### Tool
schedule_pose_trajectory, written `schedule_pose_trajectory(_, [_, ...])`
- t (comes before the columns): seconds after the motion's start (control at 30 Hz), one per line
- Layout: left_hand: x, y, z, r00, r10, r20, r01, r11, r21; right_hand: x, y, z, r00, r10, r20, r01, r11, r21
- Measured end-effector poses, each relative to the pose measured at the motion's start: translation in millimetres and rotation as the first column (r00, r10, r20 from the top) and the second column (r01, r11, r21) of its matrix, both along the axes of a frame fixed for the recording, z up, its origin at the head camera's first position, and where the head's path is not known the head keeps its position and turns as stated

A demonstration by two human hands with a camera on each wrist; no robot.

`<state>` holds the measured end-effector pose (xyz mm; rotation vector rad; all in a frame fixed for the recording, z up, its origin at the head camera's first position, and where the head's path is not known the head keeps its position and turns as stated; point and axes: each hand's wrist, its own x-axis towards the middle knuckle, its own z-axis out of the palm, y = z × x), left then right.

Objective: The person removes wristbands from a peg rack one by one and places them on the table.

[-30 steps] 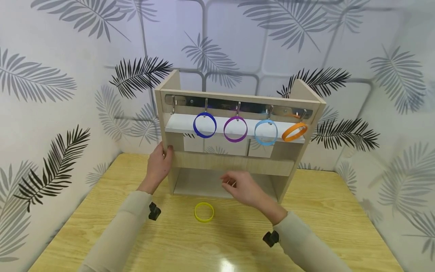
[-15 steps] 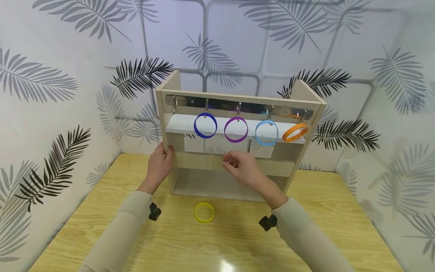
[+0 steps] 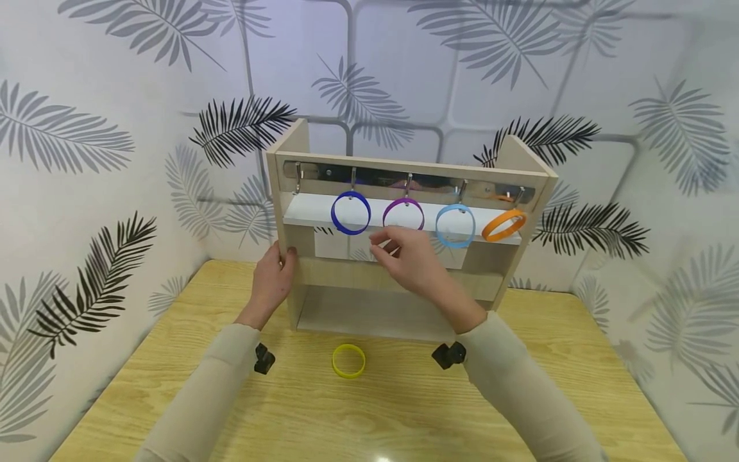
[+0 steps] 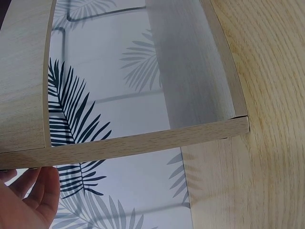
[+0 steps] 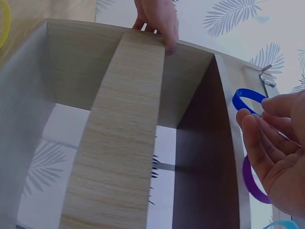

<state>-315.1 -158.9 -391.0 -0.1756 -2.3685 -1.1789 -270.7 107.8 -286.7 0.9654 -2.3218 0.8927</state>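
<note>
While the left hand [image 3: 274, 279] grips the side panel [image 3: 279, 212] of the wooden shelf unit [image 3: 335, 273], the right hand [image 3: 411, 256] has risen from before the lower compartment [image 3: 369, 311] and now covers the bottom of the purple wristband [image 3: 385, 215]. Its fingers curve loosely, thumb apart from forefinger, apparently holding nothing. That seems to bring the work to the hanging row, though no wristband has left its hook: the dark blue wristband [image 3: 338, 226], light blue wristband [image 3: 455, 245] and orange wristband [image 3: 499, 220] hang beside the purple one. The leftmost hook [image 3: 297, 178] is bare, and the yellow wristband [image 3: 348, 376] lies on the tabletop [image 3: 346, 423] before the unit. From the right wrist, fingers overlap the dark blue wristband and could pass for touching it; the head view shows a gap. The right wrist view also catches the left thumb over the panel's inner face, while the left wrist view shows fingers outside it and no wristband at all.
</note>
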Motion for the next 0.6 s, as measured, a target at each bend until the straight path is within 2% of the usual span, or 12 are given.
schedule_pose_trajectory(0.13, [-0.8, 0.4, 0.2, 1.000, 0.001, -0.010, -0.001, 1.000, -0.003, 0.6, -3, 10.4, 0.999, -0.004, -0.038, 0.003, 1.000, -0.022])
schedule_pose_trajectory(0.3, [-3.0, 0.1, -0.6, 1.000, 0.005, -0.019, -0.005, 1.000, -0.006, 1.8, -6, 22.6, 0.999, -0.006, -0.045, 0.004, 0.998, -0.056])
schedule_pose_trajectory(0.6, [-2.7, 0.1, -1.0, 1.000, 0.007, -0.009, -0.007, 1.000, 0.007, -0.4, -13, 36.5, 0.995, -0.073, -0.068, 0.067, 0.995, -0.079])
